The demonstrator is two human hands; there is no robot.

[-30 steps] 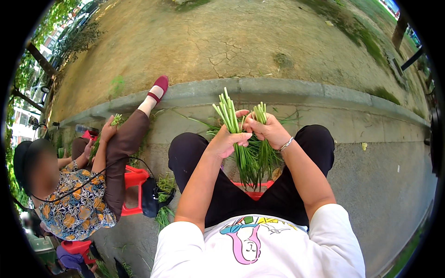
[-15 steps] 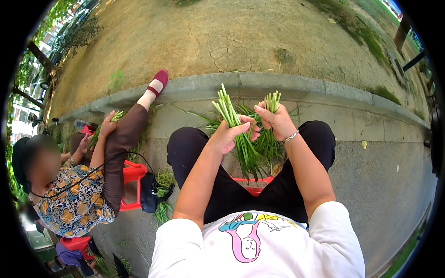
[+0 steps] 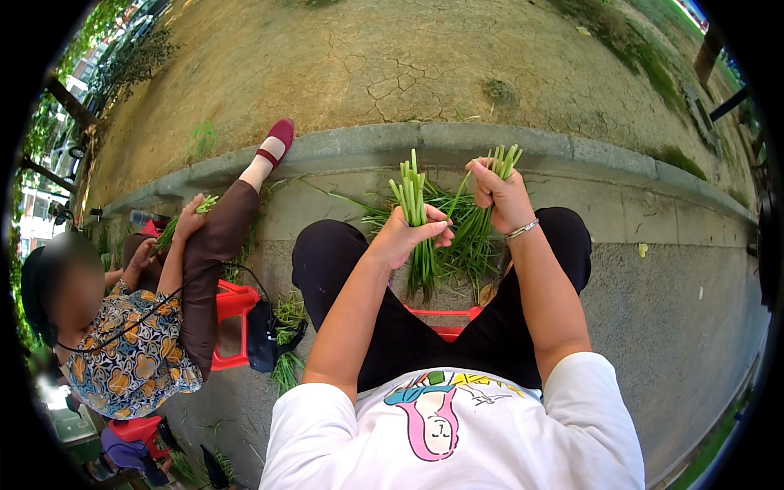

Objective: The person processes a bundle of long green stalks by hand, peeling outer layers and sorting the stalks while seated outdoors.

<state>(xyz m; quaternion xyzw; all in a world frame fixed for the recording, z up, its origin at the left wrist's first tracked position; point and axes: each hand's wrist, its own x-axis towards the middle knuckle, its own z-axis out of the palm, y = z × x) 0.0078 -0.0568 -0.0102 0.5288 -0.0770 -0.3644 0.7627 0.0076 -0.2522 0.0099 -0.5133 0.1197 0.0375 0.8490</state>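
My left hand (image 3: 408, 235) is closed around a bunch of long green stalks (image 3: 411, 193), pale cut ends up and narrow leafy ends hanging between my knees. To its right my right hand (image 3: 505, 201) grips a smaller bunch of the same stalks (image 3: 505, 159), whose ends stick up past the fingers. A single stalk (image 3: 459, 193) slants between the hands, its upper end at my right thumb and fingertips. Beneath and behind both hands lies a loose heap of greens (image 3: 469, 237) on the pavement, partly hidden by them.
On the left a seated person (image 3: 131, 327) holds similar green stalks (image 3: 208, 202). Beside them are a red plastic stool (image 3: 234, 314), a dark bag (image 3: 261, 336) and scattered greens (image 3: 287, 322). A concrete kerb (image 3: 359, 147) runs across ahead, with cracked bare earth (image 3: 408, 73) beyond.
The bunch in my left hand has swung more upright. My right hand has shifted slightly right with its bunch, and one stalk now shows apart between the hands.
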